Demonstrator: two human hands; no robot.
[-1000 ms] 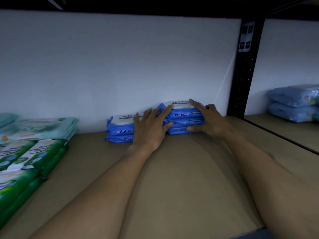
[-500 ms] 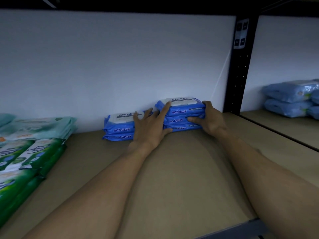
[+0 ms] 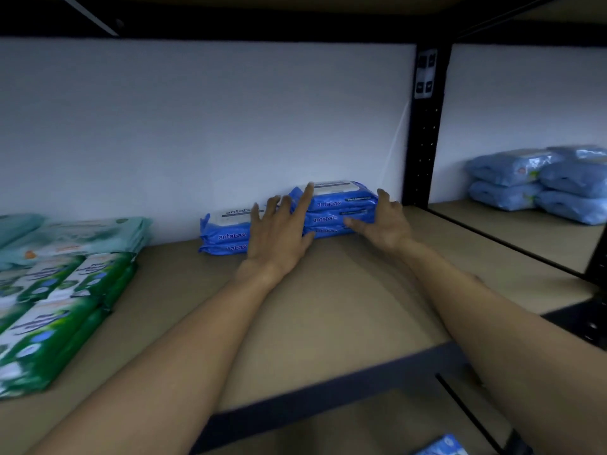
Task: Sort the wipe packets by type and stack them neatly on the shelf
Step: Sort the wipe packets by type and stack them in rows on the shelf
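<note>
Two stacks of blue antabax wipe packets stand against the white back wall of the shelf (image 3: 345,300). The right stack (image 3: 341,205) is three packets high, the left stack (image 3: 223,233) two. My left hand (image 3: 279,231) lies in front of the gap between them, fingers straight and spread, the forefinger reaching the top of the right stack. My right hand (image 3: 384,221) hovers at the right stack's right end with its fingers loose, holding nothing.
Green wipe packets (image 3: 56,307) lie in rows at the left, with pale teal packets (image 3: 82,236) behind them. A black shelf post (image 3: 423,126) divides off the right bay, where light blue packs (image 3: 542,182) are piled. Another blue packet (image 3: 443,446) shows below the shelf edge.
My right hand has let go of the right stack's end and drawn back a little, fingers loosened. My left hand has spread its fingers. The view has tilted down, showing the shelf's front edge.
</note>
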